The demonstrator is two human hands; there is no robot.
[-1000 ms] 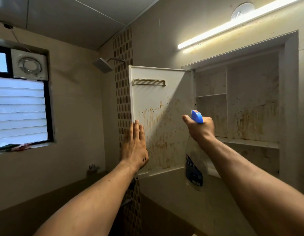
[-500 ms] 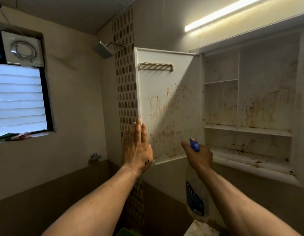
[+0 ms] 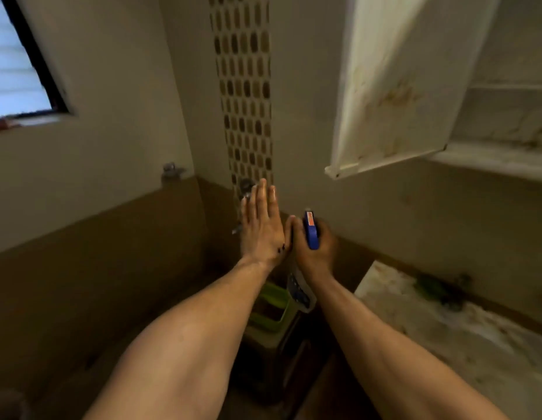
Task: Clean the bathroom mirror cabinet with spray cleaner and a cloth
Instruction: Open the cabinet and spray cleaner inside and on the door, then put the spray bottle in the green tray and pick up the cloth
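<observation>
Item 1. Left hand (image 3: 262,225): lying released at centre frame, fingers straight and together, pointing to 12 o'clock, holding nothing. It is hanging in the air in front of the wall, below the mosaic tile strip (image 3: 244,86).

Item 2. Right hand (image 3: 316,257): sitting just beside the left hand at its 3 o'clock, fingers curling round the neck of the spray bottle (image 3: 311,234). The blue trigger head is showing above the knuckles; the clear body with a dark label is hanging down toward 6 o'clock.

Item 3. Cabinet door (image 3: 391,86): standing open at 1 o'clock, its pale inner face carrying brown stains. Both hands are staying well apart from it.

Item 4. Cabinet shelves (image 3: 506,116): showing at 2 o'clock behind the door, stained likewise.

Item 5. Bench (image 3: 463,338): lying at 4 o'clock, mottled with grime. A dark green thing (image 3: 436,289) is resting at its back edge; blur is hiding what it is.

Item 6. Green bin (image 3: 271,307): sitting below the wrists, toward 6 o'clock.

Item 7. Window (image 3: 18,56): glowing at 10 o'clock.
</observation>
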